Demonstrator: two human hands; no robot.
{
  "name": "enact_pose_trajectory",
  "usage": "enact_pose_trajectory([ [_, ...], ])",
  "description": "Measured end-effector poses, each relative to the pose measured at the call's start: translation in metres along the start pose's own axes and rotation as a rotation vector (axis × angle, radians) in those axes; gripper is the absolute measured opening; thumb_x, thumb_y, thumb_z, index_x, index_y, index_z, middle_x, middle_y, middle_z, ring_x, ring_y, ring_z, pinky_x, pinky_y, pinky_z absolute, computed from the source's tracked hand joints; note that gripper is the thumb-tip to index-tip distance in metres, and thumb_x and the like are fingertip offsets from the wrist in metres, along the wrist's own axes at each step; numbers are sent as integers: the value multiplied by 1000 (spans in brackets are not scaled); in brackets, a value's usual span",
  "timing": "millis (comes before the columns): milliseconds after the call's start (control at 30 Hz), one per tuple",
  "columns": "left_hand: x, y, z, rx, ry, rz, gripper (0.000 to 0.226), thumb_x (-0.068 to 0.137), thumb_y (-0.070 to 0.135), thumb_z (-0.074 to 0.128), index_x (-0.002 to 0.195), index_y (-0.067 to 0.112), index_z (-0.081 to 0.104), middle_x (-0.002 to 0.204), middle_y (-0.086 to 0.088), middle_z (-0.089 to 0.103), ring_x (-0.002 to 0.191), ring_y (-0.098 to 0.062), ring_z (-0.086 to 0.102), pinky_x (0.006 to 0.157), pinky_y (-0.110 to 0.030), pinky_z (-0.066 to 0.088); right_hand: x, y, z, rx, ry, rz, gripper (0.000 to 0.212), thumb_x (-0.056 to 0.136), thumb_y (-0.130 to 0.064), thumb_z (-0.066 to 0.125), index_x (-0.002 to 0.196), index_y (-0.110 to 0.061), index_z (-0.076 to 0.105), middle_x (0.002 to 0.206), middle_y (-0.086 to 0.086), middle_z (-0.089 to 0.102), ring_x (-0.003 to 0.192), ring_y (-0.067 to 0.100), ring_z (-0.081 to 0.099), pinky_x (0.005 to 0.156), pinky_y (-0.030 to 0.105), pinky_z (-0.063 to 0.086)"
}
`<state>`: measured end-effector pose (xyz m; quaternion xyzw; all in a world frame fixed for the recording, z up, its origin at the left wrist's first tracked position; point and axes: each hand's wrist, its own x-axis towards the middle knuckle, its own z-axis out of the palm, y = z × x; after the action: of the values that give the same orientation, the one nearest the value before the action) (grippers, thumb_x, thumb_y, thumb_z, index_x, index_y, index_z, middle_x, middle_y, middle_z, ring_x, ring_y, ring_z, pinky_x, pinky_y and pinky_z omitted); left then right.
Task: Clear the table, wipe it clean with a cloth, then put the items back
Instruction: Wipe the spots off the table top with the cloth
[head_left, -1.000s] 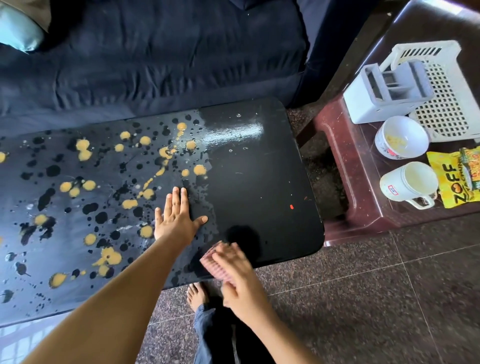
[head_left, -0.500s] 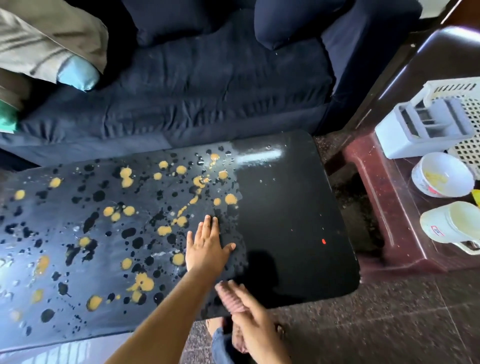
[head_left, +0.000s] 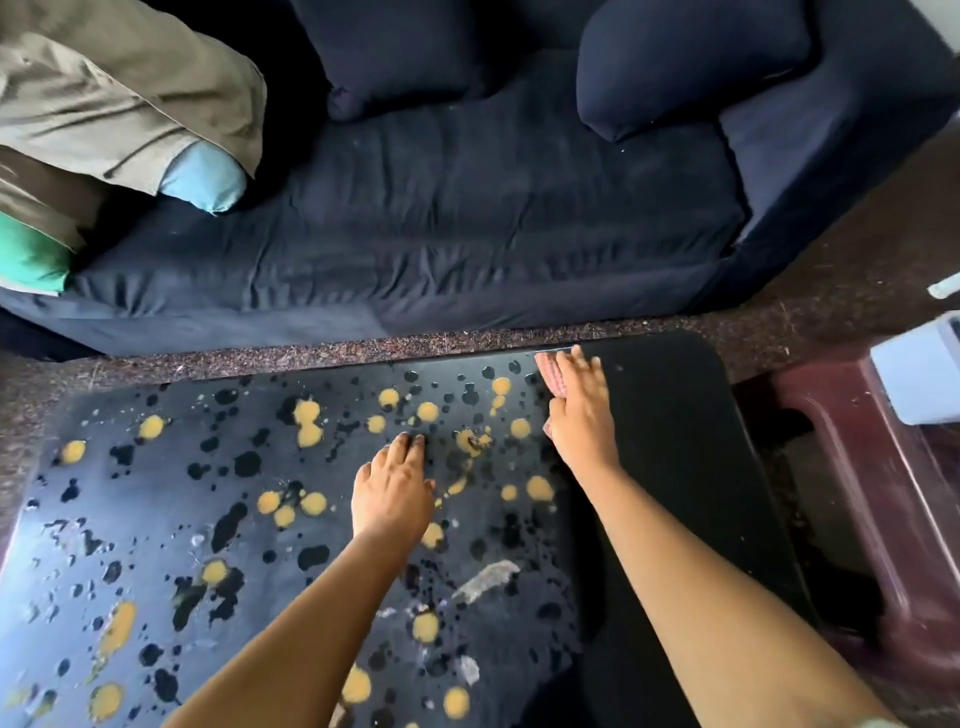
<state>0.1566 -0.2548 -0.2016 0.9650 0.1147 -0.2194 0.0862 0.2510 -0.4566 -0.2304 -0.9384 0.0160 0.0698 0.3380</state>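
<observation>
draw the cloth (head_left: 549, 375) toward you in one firm straight pass, overlapping the plain black strip at the table's (head_left: 675, 441) right end. your right hand (head_left: 579, 415) presses it flat, fingers straight, at the table's far edge. your left hand (head_left: 392, 491) rests palm-down on the table's middle, holding nothing. the cloth is pink, ribbed, mostly hidden under your fingers.

Smooth, dull-sheen black splatter-painted tabletop (head_left: 675, 441), ribbed-weave pink cloth (head_left: 549, 378), matt & creased navy fabric sofa (head_left: 467, 234).

Dark blue sofa (head_left: 467, 234), two matching cushions (head_left: 685, 67), piled clothes (head_left: 104, 98) at its left end.
</observation>
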Motion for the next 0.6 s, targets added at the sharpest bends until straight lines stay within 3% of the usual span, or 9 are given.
enact_pose_trajectory([
  [100,3,-1,4,11,-9,25,63,100,35,36,153,19,6,160,-1,7,146,-21,11,117,-34,20,21,-11,26,-313,7,26,62,94,-27,45,150,-16,21,160,7,7,146,31,1,117,47,5],
  [200,0,-2,12,36,-28,18,63,102,32,31,152,20,-4,160,-1,-4,147,-20,1,118,-36,14,12,-26,48,-438,-104,-23,65,98,-45,32,152,-17,9,160,4,-2,146,28,-7,116,45,-5],
  [267,0,-6,13,43,-40,19,61,103,34,27,151,21,-8,160,1,-7,148,-18,-3,119,-37,10,11,-23,45,-506,-214,-146,62,99,-48,21,152,-22,0,159,-1,-10,146,23,-13,116,46,-7],
  [333,2,-10,11,57,-45,37,61,103,39,23,150,22,-12,160,1,-11,147,-17,-5,120,-38,8,18,-12,29,-563,-219,-201,61,96,-49,10,151,-27,0,159,-8,-10,146,19,-10,118,49,-1],
  [500,3,-11,8,97,-53,78,62,102,44,19,138,24,-28,158,1,-16,147,-17,-9,120,-39,2,27,-14,31,-525,-42,68,59,99,-45,25,152,-24,8,160,-4,1,147,23,-5,117,47,6],
  [600,8,-11,7,125,-59,85,64,102,44,19,145,22,-23,159,0,-15,147,-18,-8,120,-40,2,27,-40,58,-518,-97,-58,61,98,-46,18,152,-21,6,160,-2,1,147,24,-5,118,46,1],
])
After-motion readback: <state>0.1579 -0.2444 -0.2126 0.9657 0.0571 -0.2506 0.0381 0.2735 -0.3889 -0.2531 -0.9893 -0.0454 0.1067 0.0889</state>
